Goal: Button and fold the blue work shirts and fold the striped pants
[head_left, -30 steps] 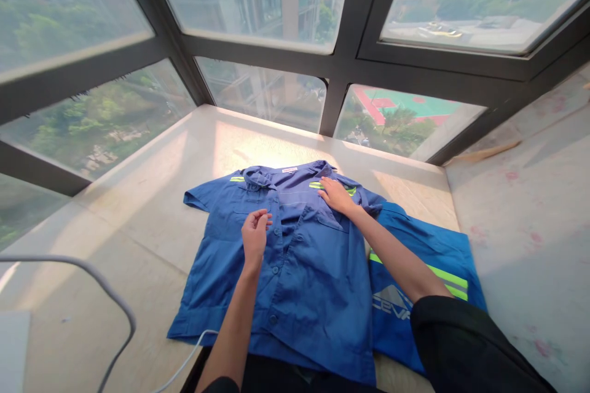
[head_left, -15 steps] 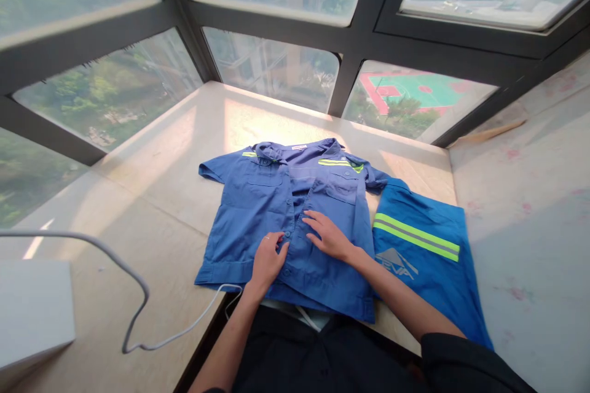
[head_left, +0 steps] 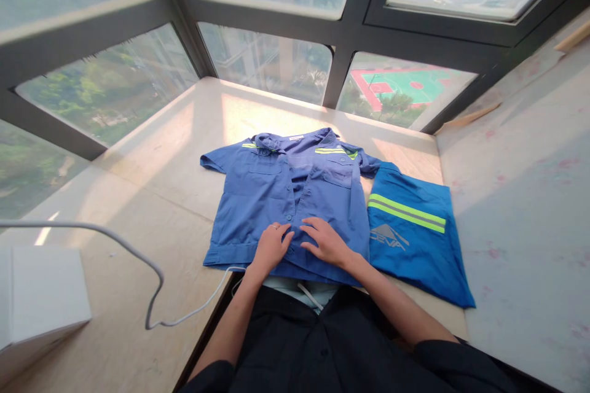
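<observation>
A blue short-sleeved work shirt lies spread front up on the ledge, its front unfastened at the top and its collar toward the window. Yellow reflective strips cross its chest. My left hand rests on the lower front by the button edge, a ring on one finger, thumb and fingers slightly apart. Across the front opening, my right hand lies on the other panel, fingers stretched and thumb apart. Neither hand visibly grips the cloth. A small button shows just above my left fingertips.
Right of the shirt lies a folded brighter blue garment with a yellow-grey stripe and printed logo. A grey cable loops across the left side near a white box. Windows and a papered wall border the ledge.
My right hand has moved down the shirt front, nearer the hem and level with my left hand. The lower front edge sits closer to the ledge edge. The view has shifted slightly.
</observation>
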`<state>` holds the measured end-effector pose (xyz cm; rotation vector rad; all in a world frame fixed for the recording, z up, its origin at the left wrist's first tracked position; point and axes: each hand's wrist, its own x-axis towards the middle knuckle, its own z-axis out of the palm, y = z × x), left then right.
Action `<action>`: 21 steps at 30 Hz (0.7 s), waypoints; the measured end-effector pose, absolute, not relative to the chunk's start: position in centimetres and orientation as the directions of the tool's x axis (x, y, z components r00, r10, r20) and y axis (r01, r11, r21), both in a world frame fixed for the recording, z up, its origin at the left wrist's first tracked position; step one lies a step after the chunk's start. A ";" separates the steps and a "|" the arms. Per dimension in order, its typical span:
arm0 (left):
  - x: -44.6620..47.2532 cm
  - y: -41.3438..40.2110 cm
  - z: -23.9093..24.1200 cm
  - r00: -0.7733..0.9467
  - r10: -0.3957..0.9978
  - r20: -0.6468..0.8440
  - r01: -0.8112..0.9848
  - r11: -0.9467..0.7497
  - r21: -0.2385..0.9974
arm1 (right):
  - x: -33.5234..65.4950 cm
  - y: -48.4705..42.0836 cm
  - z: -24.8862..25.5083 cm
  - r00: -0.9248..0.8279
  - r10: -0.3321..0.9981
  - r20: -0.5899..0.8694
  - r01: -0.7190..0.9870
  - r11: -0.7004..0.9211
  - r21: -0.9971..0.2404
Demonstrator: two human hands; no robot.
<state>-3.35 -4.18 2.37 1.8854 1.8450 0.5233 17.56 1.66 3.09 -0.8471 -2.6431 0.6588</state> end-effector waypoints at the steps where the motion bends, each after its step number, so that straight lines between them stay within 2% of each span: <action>1: -3.4 -4.5 2.6 0.055 0.997 -0.054 0.829 -0.015 0.559 | 17.5 1.0 3.5 -0.788 0.606 0.105 0.484 0.717 -0.501; 6: -4.6 -7.5 3.2 0.220 0.975 0.002 0.838 -0.190 0.511 | 17.7 -1.9 4.3 -0.797 0.602 -0.056 0.573 0.722 -0.388; 9: -5.7 -9.2 2.4 0.281 0.955 0.091 0.843 -0.291 0.453 | 18.1 -2.7 4.1 -0.798 0.600 -0.062 0.576 0.728 -0.371; 16: -6.8 -9.8 1.8 0.368 0.849 0.381 0.819 -0.490 0.301 | 17.7 -3.6 3.2 -0.813 0.576 0.080 0.524 0.785 -0.331; 21: -7.0 -10.0 4.4 0.328 0.798 0.505 0.808 -0.514 0.287 | 17.9 -3.9 4.4 -0.712 0.618 0.333 0.470 0.772 -0.428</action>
